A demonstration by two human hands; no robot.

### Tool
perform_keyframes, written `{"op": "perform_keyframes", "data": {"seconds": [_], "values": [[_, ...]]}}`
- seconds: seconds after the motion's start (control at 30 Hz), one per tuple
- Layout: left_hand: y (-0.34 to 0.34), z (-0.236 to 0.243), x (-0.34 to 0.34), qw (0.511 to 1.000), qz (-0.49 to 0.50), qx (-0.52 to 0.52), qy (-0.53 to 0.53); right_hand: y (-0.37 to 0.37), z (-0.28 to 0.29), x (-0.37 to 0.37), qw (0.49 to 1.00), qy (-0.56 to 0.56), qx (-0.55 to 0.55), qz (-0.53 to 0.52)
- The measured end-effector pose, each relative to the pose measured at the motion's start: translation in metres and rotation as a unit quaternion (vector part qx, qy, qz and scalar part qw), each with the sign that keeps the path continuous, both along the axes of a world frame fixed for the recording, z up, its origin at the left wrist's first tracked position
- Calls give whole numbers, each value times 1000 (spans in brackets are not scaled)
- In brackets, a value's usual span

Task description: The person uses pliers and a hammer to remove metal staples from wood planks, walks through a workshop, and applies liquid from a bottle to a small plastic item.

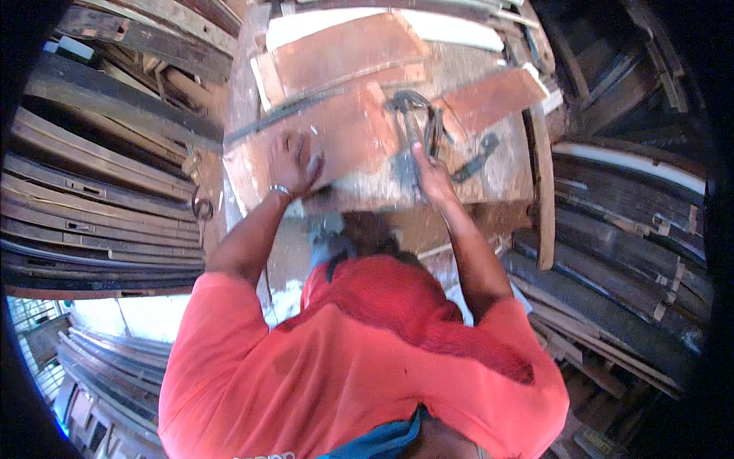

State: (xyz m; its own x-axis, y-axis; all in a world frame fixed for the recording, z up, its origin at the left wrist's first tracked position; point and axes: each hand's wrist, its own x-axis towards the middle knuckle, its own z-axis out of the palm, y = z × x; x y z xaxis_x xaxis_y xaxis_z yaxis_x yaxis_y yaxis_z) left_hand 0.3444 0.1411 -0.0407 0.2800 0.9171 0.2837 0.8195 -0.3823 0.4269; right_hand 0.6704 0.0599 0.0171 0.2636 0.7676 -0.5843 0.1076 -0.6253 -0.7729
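My right hand (434, 177) is wrapped round the handle of what looks like a hammer (411, 122), its dark head pointing away from me over the bench. My left hand (297, 162) is over the near edge of a reddish-brown wooden board (344, 126), fingers loosely bent and thumb apart. Motion smears it a little, and nothing shows in its grasp. A bracelet circles that wrist. Beside the hammer, a dark looped cable (434, 126) lies on the worn workbench (505, 172). A dark, strap-like piece (478, 159) rests right of my right hand.
Another reddish board (348, 57) lies at the back of the bench, and a shorter one (497, 99) at the right. A long white piece (459, 30) sits behind them. Stacked timber planks (99, 183) line the left, with more dark planks (627, 206) on the right.
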Motion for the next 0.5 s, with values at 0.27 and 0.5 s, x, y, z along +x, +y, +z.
{"op": "perform_keyframes", "data": {"seconds": [0.27, 0.5], "values": [[0, 15, 4, 999, -16, 50, -10, -15, 33, -24, 851, -75, 518, -51], [6, -12, -8, 1000, 15, 0, -8, 6, 26, -27, 995, -86, 32, -37]]}}
